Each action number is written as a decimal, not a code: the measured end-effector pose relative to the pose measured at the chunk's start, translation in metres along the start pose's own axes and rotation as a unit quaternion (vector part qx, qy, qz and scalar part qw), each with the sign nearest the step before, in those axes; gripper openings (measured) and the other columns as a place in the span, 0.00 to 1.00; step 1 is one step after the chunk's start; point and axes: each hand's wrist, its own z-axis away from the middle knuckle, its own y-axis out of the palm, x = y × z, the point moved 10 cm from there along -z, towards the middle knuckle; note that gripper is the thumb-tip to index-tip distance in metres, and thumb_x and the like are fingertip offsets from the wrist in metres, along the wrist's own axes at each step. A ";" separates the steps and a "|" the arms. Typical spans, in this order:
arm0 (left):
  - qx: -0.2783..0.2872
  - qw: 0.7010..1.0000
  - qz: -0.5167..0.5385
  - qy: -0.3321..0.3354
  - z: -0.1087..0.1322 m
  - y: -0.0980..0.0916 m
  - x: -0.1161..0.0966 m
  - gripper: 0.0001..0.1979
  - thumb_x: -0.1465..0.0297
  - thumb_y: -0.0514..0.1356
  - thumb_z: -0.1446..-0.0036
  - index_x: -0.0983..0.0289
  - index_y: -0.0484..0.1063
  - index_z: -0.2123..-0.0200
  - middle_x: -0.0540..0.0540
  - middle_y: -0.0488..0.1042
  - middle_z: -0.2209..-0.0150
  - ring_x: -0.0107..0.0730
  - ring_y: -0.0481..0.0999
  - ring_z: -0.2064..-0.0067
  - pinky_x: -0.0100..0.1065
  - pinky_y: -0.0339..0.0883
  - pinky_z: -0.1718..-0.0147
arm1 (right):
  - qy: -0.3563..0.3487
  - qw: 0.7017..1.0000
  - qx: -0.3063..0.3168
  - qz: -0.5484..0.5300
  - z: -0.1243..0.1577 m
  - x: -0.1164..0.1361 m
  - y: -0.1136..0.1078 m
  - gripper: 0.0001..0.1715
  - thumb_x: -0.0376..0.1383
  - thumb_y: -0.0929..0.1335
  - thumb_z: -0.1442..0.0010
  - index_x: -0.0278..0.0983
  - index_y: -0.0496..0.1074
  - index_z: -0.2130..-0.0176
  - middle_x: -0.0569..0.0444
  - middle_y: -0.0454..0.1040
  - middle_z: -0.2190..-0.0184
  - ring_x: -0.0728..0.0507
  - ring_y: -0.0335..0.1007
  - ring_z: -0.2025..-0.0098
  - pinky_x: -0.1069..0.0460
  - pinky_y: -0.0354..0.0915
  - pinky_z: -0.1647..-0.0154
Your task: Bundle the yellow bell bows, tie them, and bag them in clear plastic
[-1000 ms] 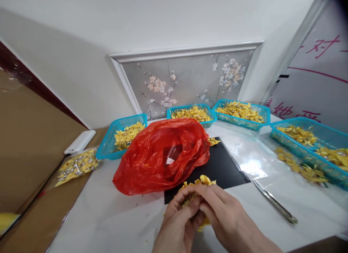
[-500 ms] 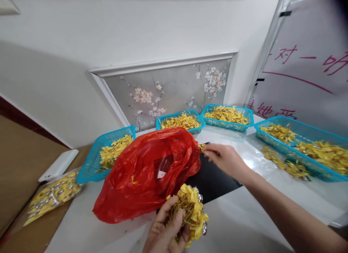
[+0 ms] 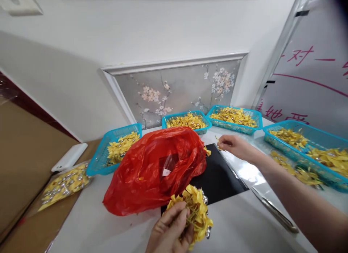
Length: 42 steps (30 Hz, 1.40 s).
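My left hand [image 3: 174,227] is wrapped around a bunch of yellow ribbon bows [image 3: 199,216] with gold-coloured ties and silver bells, close to the front of the table. Past the black mat, my right hand [image 3: 233,147] pinches a thin yellow strand [image 3: 217,138]; most of that piece is hidden by the fingers. Between the hands, to the left, lies an open, crumpled red plastic bag [image 3: 152,169] with a white label inside. One yellow bow [image 3: 208,151] sits at the bag's right edge, on the black mat [image 3: 223,180].
Several blue baskets of yellow bows line the back, among them a left basket [image 3: 98,162] and a right basket [image 3: 285,126]. A knife [image 3: 274,209] lies beside my right forearm. At left are a clear packet of bows [image 3: 65,186] and a white device [image 3: 70,156].
My right hand has moved right, away from the bag's edge, with a thin yellow strand in its fingers. The view has shifted slightly, and the knife now shows. My left hand keeps its bunch.
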 end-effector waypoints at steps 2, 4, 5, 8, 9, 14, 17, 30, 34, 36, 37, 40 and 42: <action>0.023 1.000 0.004 -0.001 0.001 0.005 0.002 0.12 0.78 0.74 0.64 0.64 0.82 0.72 0.56 0.82 0.70 0.33 0.80 0.67 0.30 0.74 0.66 | -0.021 0.999 0.024 -0.037 0.024 0.015 -0.008 0.19 0.46 0.60 0.34 0.35 0.68 0.67 0.55 0.71 0.72 0.47 0.68 0.69 0.53 0.65 0.68; 0.037 0.999 -0.003 0.012 0.003 0.010 0.002 0.11 0.77 0.73 0.61 0.64 0.82 0.70 0.56 0.82 0.68 0.33 0.80 0.65 0.30 0.74 0.64 | -0.041 0.996 0.061 -0.059 0.050 0.038 -0.009 0.18 0.47 0.59 0.34 0.37 0.67 0.66 0.54 0.71 0.71 0.47 0.67 0.69 0.53 0.64 0.69; 0.038 0.999 -0.009 0.018 0.004 0.012 0.003 0.10 0.76 0.73 0.60 0.64 0.82 0.70 0.57 0.82 0.67 0.33 0.80 0.64 0.30 0.73 0.63 | -0.050 0.993 0.084 -0.062 0.063 0.052 -0.006 0.18 0.46 0.59 0.34 0.37 0.67 0.66 0.54 0.71 0.71 0.47 0.66 0.69 0.54 0.63 0.70; 0.041 0.998 -0.025 0.026 0.009 0.015 0.007 0.09 0.75 0.72 0.59 0.65 0.81 0.70 0.59 0.82 0.66 0.34 0.80 0.63 0.30 0.73 0.63 | -0.091 0.985 0.142 -0.038 0.096 0.101 0.008 0.14 0.40 0.59 0.33 0.39 0.68 0.67 0.56 0.70 0.73 0.47 0.65 0.70 0.54 0.61 0.70; 0.045 0.998 -0.027 0.028 0.010 0.016 0.008 0.09 0.75 0.72 0.59 0.65 0.81 0.70 0.59 0.82 0.66 0.34 0.80 0.64 0.29 0.72 0.63 | -0.110 0.980 0.160 -0.034 0.104 0.118 0.014 0.13 0.38 0.60 0.33 0.40 0.67 0.68 0.57 0.70 0.73 0.48 0.64 0.71 0.55 0.60 0.71; 0.089 0.994 -0.045 0.032 0.017 0.020 0.012 0.09 0.75 0.72 0.58 0.66 0.81 0.69 0.57 0.82 0.69 0.29 0.78 0.68 0.28 0.71 0.64 | -0.206 0.944 0.256 -0.005 0.122 0.179 0.052 0.11 0.30 0.60 0.34 0.39 0.67 0.67 0.57 0.71 0.70 0.48 0.68 0.68 0.55 0.60 0.68; 0.118 0.991 -0.048 0.034 0.021 0.022 0.013 0.10 0.74 0.71 0.56 0.66 0.80 0.67 0.59 0.81 0.66 0.32 0.78 0.66 0.30 0.71 0.63 | -0.236 0.937 0.241 0.095 0.119 0.190 0.066 0.09 0.28 0.61 0.36 0.37 0.67 0.66 0.54 0.72 0.68 0.45 0.69 0.68 0.53 0.57 0.71; 0.087 0.996 0.007 0.013 0.021 0.012 0.017 0.12 0.74 0.73 0.62 0.65 0.80 0.70 0.56 0.80 0.70 0.31 0.78 0.67 0.30 0.70 0.66 | -0.269 0.908 0.182 0.263 0.122 0.182 0.092 0.13 0.22 0.63 0.43 0.38 0.60 0.63 0.56 0.71 0.70 0.45 0.67 0.75 0.51 0.44 0.77; 0.110 0.994 0.019 -0.001 0.017 0.016 0.023 0.12 0.74 0.74 0.63 0.65 0.79 0.71 0.56 0.80 0.71 0.31 0.78 0.69 0.30 0.72 0.68 | -0.275 0.904 0.192 0.264 0.122 0.190 0.096 0.12 0.22 0.65 0.43 0.37 0.62 0.63 0.55 0.73 0.69 0.45 0.68 0.74 0.51 0.46 0.77; 0.115 0.993 0.011 -0.002 0.016 0.016 0.022 0.13 0.75 0.74 0.64 0.65 0.78 0.71 0.55 0.80 0.72 0.31 0.78 0.70 0.31 0.72 0.68 | -0.268 0.913 0.192 0.238 0.117 0.191 0.092 0.07 0.26 0.65 0.40 0.36 0.64 0.63 0.55 0.73 0.69 0.45 0.69 0.74 0.52 0.50 0.76; 0.108 0.994 0.007 -0.002 0.016 0.015 0.021 0.14 0.76 0.75 0.65 0.65 0.78 0.71 0.55 0.80 0.73 0.32 0.78 0.70 0.32 0.72 0.68 | -0.259 0.924 0.189 0.207 0.112 0.189 0.087 0.03 0.28 0.65 0.38 0.36 0.65 0.63 0.55 0.74 0.69 0.45 0.69 0.73 0.52 0.53 0.75; 0.072 0.997 -0.007 -0.010 0.015 0.009 0.017 0.16 0.76 0.75 0.67 0.64 0.77 0.71 0.56 0.82 0.70 0.34 0.80 0.68 0.34 0.74 0.67 | -0.195 0.964 0.153 0.098 0.077 0.160 0.062 0.04 0.36 0.66 0.36 0.38 0.69 0.61 0.57 0.75 0.66 0.48 0.71 0.67 0.55 0.61 0.68; 0.055 0.998 -0.022 -0.008 0.014 0.008 0.011 0.17 0.76 0.76 0.68 0.64 0.77 0.71 0.57 0.82 0.68 0.36 0.81 0.67 0.34 0.74 0.67 | -0.130 0.982 0.100 0.095 0.046 0.123 0.045 0.07 0.35 0.63 0.34 0.38 0.71 0.60 0.55 0.76 0.63 0.49 0.72 0.62 0.55 0.63 0.61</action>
